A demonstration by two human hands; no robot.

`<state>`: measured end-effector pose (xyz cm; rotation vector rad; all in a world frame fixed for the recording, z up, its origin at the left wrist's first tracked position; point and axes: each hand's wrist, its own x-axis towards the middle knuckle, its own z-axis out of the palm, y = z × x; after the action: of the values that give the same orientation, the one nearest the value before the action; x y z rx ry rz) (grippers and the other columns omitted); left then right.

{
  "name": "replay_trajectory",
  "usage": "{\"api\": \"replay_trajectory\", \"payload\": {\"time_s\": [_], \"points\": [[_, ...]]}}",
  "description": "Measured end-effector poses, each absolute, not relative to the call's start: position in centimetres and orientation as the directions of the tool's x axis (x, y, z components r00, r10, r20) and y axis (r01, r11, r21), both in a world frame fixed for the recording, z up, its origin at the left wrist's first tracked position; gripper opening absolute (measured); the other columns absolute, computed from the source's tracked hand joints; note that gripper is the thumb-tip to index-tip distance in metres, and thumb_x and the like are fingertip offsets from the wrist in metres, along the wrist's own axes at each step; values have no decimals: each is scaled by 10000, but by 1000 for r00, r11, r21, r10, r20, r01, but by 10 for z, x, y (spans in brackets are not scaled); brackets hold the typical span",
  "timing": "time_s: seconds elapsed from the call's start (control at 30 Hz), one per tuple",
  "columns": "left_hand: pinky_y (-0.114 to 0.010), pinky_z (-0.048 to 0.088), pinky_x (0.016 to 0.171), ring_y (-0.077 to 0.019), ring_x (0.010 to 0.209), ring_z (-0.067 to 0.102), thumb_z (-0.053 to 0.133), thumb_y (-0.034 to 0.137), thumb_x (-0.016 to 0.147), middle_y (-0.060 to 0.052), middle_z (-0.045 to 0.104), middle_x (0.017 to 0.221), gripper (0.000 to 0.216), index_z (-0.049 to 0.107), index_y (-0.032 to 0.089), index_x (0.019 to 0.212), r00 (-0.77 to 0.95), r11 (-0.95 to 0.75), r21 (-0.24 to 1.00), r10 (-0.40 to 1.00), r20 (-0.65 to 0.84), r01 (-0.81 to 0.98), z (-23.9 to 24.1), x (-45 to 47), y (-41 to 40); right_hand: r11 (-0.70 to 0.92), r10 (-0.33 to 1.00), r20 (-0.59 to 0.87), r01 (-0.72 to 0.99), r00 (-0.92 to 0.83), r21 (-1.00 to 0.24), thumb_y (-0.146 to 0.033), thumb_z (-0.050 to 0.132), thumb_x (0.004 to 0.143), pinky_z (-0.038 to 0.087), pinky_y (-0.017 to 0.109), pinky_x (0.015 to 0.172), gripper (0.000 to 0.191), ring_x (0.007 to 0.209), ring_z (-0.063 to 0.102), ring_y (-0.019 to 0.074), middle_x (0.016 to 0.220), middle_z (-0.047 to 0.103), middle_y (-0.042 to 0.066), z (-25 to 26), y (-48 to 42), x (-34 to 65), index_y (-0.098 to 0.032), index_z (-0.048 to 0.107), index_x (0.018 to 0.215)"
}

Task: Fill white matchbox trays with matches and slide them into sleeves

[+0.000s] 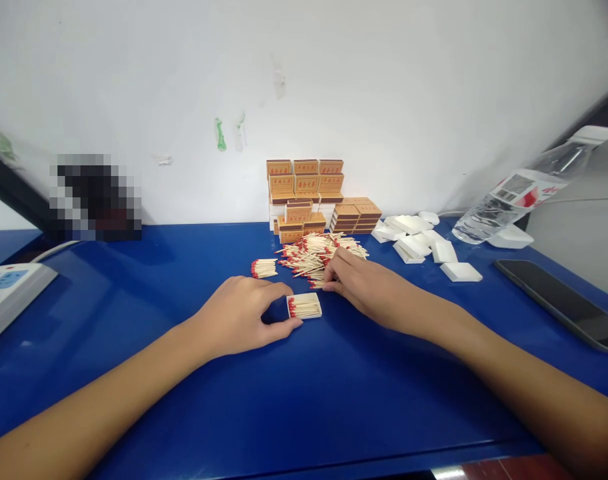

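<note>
My left hand (241, 313) rests on the blue table (134, 373), thumb and forefinger gripping the left end of a small white matchbox tray (305, 306) partly filled with red-tipped matches. My right hand (364, 280) lies just right of the tray, its fingertips pinched on a few matches at the near edge of a loose pile of matches (317, 253). A small aligned bundle of matches (264, 268) lies left of the pile.
Orange matchbox sleeves (307, 193) are stacked against the wall behind the pile. Empty white trays (424, 247) lie at the right. A tipped water bottle (514, 197), a dark phone (559, 300) and a white power strip (7, 287) sit at the table's sides.
</note>
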<state>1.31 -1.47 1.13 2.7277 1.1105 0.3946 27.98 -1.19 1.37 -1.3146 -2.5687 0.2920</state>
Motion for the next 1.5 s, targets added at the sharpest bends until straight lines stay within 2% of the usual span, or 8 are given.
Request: {"api": "replay_trajectory", "payload": {"time_s": [0.1,0.27,0.33,0.5,0.77,0.93,1.3,1.5], "points": [[-272,375,562,-143,529,562,679,463,926,37,605,605,348,752,210,1154,687,-707,260,704,179,657,11,13,-15,607,792,134,741,-596,-288,-282,490,1088,498,346,756,159,894,629,216,1058,620,100,21,-21,274,-182,571,995],[-282,369,564,-151,558,589,680,459,919,23,649,654,321,751,212,1111,700,-722,260,689,187,641,9,14,-18,695,718,161,710,-678,-110,-177,501,1067,486,339,710,123,827,629,207,1053,612,101,18,-34,257,-162,610,1012],[-281,380,572,-155,577,606,679,458,919,15,666,674,319,748,208,1105,702,-723,263,687,188,638,9,14,-18,698,715,157,710,-682,-92,-188,512,1064,482,335,691,120,808,630,204,1045,615,96,15,-35,256,-166,620,1016],[-280,363,559,-151,557,590,674,468,924,22,650,649,320,750,212,1099,696,-722,262,690,198,641,8,14,-18,663,745,108,716,-658,-218,-276,526,1076,508,347,752,148,843,654,198,1071,613,81,19,-33,259,-187,641,1050],[-271,369,570,-146,561,586,677,455,922,26,641,650,316,747,204,1101,706,-724,297,683,188,622,9,15,-18,650,745,97,684,-660,-333,-283,530,1076,491,332,761,156,886,648,195,1096,623,78,24,-35,260,-191,653,1052],[-262,383,571,-140,560,582,687,444,915,34,635,650,312,744,209,1112,715,-733,306,673,189,608,11,13,-18,649,755,174,684,-632,-333,-282,567,1059,466,316,737,129,854,627,183,1073,624,74,25,-31,264,-195,660,1038],[-247,358,552,-116,487,494,711,427,907,65,535,569,309,752,201,1114,704,-744,295,665,249,599,9,14,-16,642,751,102,686,-652,-342,-275,586,1052,449,325,757,132,863,625,174,1047,649,49,26,-32,268,-189,683,1026],[-246,365,556,-113,491,492,715,439,909,69,524,571,322,746,195,1118,713,-756,286,652,256,588,6,13,-16,643,755,124,691,-643,-330,-260,581,1051,446,320,748,127,856,619,174,1040,644,50,24,-34,267,-180,670,1008]]}}
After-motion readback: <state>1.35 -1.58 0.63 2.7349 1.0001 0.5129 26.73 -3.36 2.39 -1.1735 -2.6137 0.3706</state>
